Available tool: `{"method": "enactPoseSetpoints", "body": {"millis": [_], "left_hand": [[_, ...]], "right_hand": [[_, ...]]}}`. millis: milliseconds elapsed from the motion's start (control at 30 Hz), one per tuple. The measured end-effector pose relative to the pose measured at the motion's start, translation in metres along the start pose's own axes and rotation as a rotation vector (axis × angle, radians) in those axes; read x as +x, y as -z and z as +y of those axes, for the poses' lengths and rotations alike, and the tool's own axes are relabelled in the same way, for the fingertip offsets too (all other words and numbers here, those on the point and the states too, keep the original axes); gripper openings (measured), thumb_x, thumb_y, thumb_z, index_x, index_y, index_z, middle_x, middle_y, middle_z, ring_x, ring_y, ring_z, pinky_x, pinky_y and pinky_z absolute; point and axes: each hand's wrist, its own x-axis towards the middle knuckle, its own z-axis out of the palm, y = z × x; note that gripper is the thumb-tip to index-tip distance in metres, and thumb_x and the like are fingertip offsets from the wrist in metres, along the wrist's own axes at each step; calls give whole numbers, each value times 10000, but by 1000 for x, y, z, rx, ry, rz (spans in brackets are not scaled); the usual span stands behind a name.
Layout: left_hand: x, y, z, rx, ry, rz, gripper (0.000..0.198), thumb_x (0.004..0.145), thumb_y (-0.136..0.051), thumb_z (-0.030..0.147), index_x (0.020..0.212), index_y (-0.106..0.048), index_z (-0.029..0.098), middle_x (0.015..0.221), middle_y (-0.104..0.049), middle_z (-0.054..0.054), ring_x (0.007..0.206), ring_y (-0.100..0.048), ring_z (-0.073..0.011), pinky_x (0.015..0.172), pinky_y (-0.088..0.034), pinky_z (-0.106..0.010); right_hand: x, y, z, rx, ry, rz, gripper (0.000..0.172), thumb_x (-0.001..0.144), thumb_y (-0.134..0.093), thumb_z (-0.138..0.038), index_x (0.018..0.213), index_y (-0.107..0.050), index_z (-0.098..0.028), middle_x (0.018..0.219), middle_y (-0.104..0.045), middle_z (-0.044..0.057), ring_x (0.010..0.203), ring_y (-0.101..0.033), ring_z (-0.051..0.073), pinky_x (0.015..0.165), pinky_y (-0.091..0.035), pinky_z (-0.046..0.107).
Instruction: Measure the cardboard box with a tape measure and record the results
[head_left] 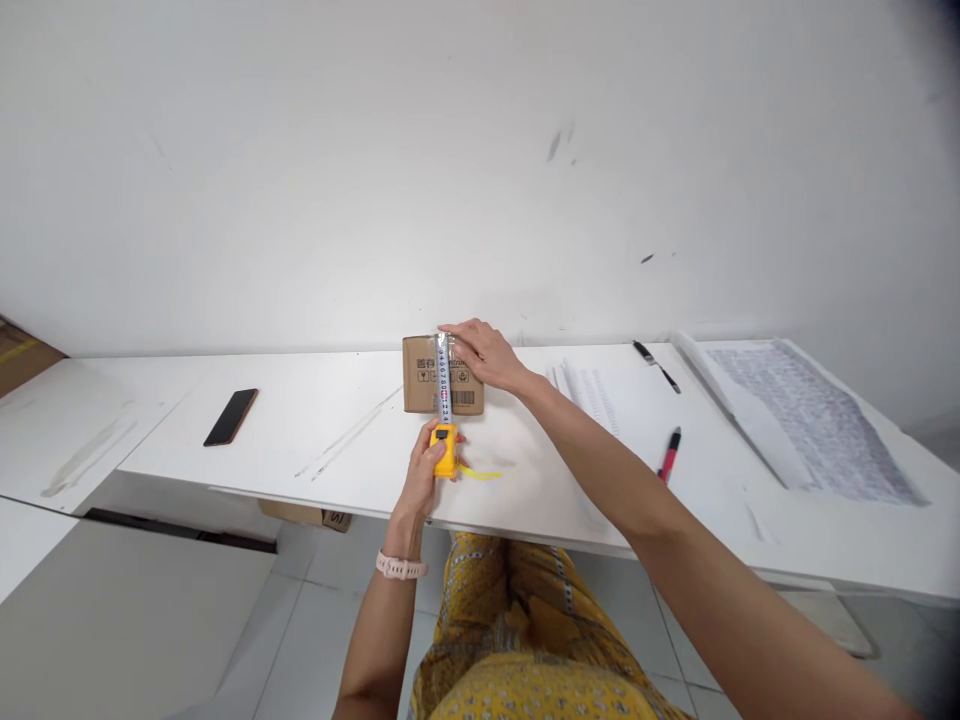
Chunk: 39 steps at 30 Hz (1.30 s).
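Yellow tape measure (444, 450), small plastic case, sits at centre frame near the front edge of the white tabletop (315, 440). Left hand (425, 470) is closed round it, thumb on the near side. Pale pink wristband (400, 567) on that wrist.

Steel blade (443, 378) with printed numbers runs straight up from the case, over the front face of the small brown cardboard box (420, 375), to the box's top edge. The box stands on the tabletop just behind the case, printed symbols and a barcode facing the camera.

Right hand (484, 352) lies on top of the box at its right side, mostly flat, fingers stretched out to the blade's far end. It looks pressed down rather than pinched; can't tell if the tip is hooked on the edge.

A thin yellow strap (480, 473) trails right of the case on the tabletop.

Rest:
- flat black phone (231, 416), left of centre, well apart from the box
- red-and-black pen (669, 455), right of the forearm
- black pen (656, 365), further back right
- printed paper sheets (810, 420), far right, one corner folded
- more printed pages (600, 395) under the right forearm
- brown cardboard (304, 514) under the tabletop, lower left of centre
- yellow patterned garment (525, 620), bottom centre
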Motion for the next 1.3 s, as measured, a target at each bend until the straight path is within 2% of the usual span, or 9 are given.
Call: {"method": "enactPoseSetpoints", "body": {"millis": [167,333,467,600,733,967,1133,1200,1300], "left_hand": [[-44,0,14,-110,-61,0,584,772,-665,536,1236,-510,217,1013,-633,-74,680,-640,-172,453,-421,-213],[-85,0,16,17,-20,-25,599,777,-685,534,1262,-527,221,1032,-640,-79,712,-623,-183,642,-500,-302],[-103,-6,6,144,125,-205,611,790,-693,531,1290,-535,217,1046,-632,-90,789,-603,-209,708,-487,-324],[-106,-19,-4,233,257,-387,613,776,-732,501,1298,-543,241,1045,-617,-78,883,-576,-226,744,-455,-312],[-94,-41,-11,249,272,-509,622,787,-726,492,1314,-503,250,1039,-603,-72,841,-555,-198,732,-431,-298],[-54,-77,-14,472,86,-351,666,763,-755,334,1346,-439,279,969,-600,-31,759,-559,-167,690,-436,-271],[1,-96,-8,897,-145,-112,678,674,-811,332,1286,-525,278,967,-648,-41,783,-624,-243,689,-447,-309],[28,-105,-12,1126,-255,-108,661,714,-770,330,1315,-512,240,1025,-654,-91,931,-628,-321,736,-464,-355],[62,-116,-27,1439,-348,-158,603,806,-671,301,1362,-476,172,1159,-620,-174,1083,-576,-385,791,-483,-423]], "right_hand": [[-40,-18,-21,-85,75,34,434,991,-390,-336,1397,-503,-232,1298,-589,117,1186,-510,286,1005,-392,466],[-105,-36,-46,-61,178,51,376,997,-385,-297,1302,-589,-214,1289,-621,114,1262,-501,265,1097,-337,476],[-148,-6,-53,231,-206,314,435,1006,-339,-417,1321,-569,-224,1197,-660,115,1137,-588,258,988,-459,455],[-181,38,-47,461,-496,348,469,979,-367,-538,1138,-678,-225,855,-681,61,811,-631,217,756,-531,375],[-212,47,-48,420,-581,320,444,954,-426,-558,877,-719,-234,684,-615,24,639,-582,183,607,-502,323],[-239,25,-53,205,-469,136,395,997,-343,-474,1042,-667,-253,944,-743,55,825,-694,213,749,-525,335],[-246,83,21,-305,-952,286,411,991,-333,-498,1069,-605,-199,709,-698,57,691,-673,245,641,-444,320],[-248,103,53,-431,-1054,210,456,965,-394,-537,1170,-553,-161,763,-715,99,768,-684,301,673,-443,352],[-250,113,84,-497,-1043,17,507,942,-468,-508,1272,-496,-124,918,-727,177,853,-685,350,709,-450,391]]}}
